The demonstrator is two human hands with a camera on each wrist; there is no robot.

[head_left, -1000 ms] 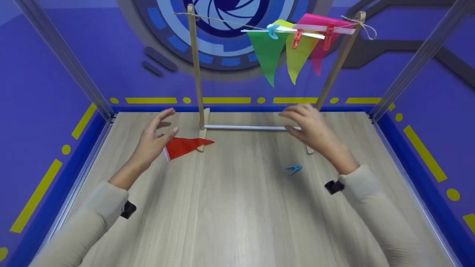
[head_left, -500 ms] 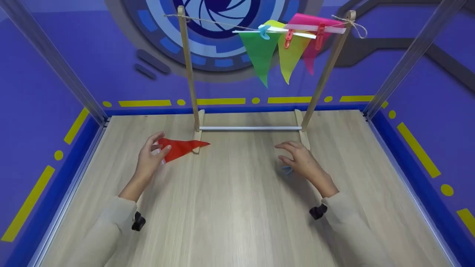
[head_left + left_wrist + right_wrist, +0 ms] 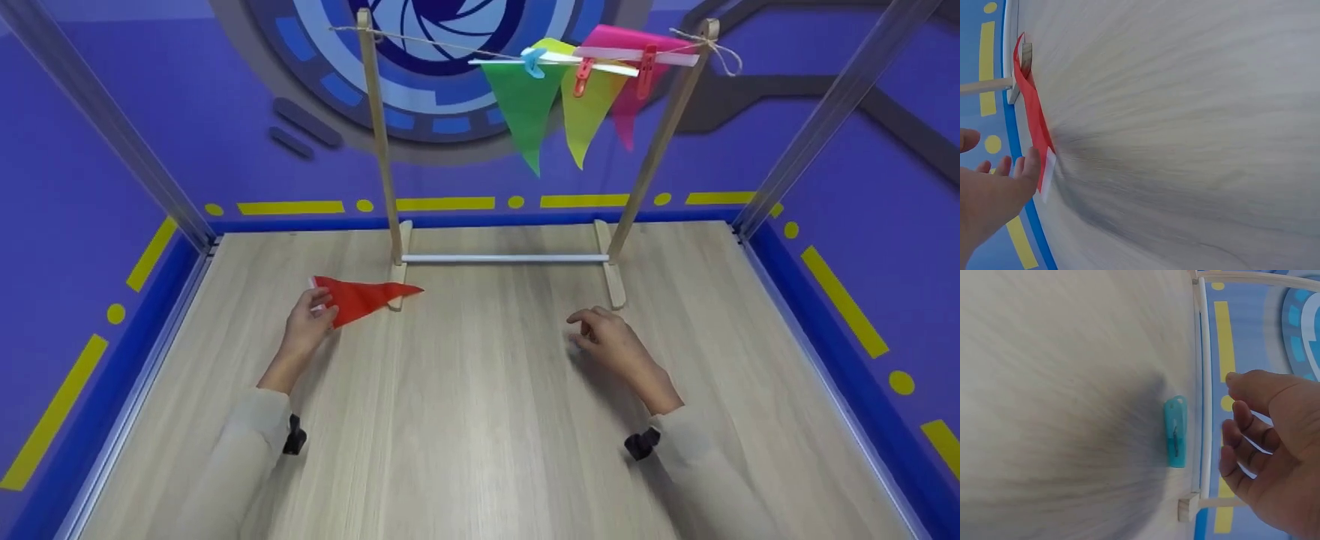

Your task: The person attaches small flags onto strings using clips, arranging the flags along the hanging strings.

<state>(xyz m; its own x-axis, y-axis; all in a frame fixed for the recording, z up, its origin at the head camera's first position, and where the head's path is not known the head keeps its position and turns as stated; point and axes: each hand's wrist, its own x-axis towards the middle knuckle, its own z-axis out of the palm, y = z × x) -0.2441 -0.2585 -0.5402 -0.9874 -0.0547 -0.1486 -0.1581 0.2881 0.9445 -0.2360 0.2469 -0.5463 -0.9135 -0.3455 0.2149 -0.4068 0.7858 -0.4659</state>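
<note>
A red pennant (image 3: 360, 300) with a white edge lies on the table, its tip across the stand's left foot. My left hand (image 3: 306, 322) is at its white-edged end, fingers overlapping it; the left wrist view shows thumb and fingers (image 3: 1031, 163) spread apart, and whether they touch the cloth I cannot tell. A light blue clothespin (image 3: 1176, 432) lies on the table, seen in the right wrist view but hidden by my right hand (image 3: 611, 345) in the head view. That hand hovers near the clothespin with loosely bent fingers and holds nothing.
Behind the hands stands a wooden frame with two posts (image 3: 381, 142) and a white crossbar (image 3: 504, 259). Twine strung between the posts carries a green pennant (image 3: 525, 105), a yellow pennant (image 3: 589, 112) and a pink pennant (image 3: 626, 37), held by clothespins. Blue walls enclose the table.
My right hand has come down and back from near the right post to the clothespin, now covering it. My left hand has lowered to the red pennant's white edge. The view shifted slightly.
</note>
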